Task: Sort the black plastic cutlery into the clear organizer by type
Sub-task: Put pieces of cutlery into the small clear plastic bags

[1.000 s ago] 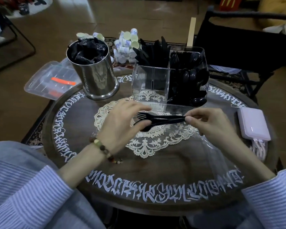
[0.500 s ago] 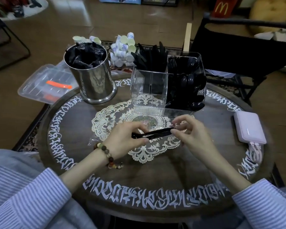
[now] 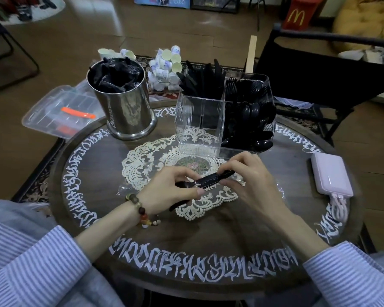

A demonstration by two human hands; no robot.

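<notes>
A small bundle of black plastic cutlery [image 3: 206, 181] lies level between my hands over the lace doily. My left hand [image 3: 169, 189] grips its left end, and one black piece pokes out below the palm. My right hand [image 3: 246, 180] pinches the right end. Behind them stands the clear organizer [image 3: 200, 120]: black knives upright at the back left, forks at the back right, spoons piled in the front right section, and the front left section is see-through with nothing in it. Crinkled clear wrapping lies on the table under my hands.
A steel canister [image 3: 129, 109] of wrapped black cutlery packs stands at the left. A pink power bank [image 3: 331, 173] with cables lies at the right edge of the round table [image 3: 208, 235]. A clear plastic lid, small creamer cups and a black chair sit beyond.
My hands and the cutlery bundle have come closer to me and lower over the doily. The fork tines that showed a second ago are now hidden in my left hand.
</notes>
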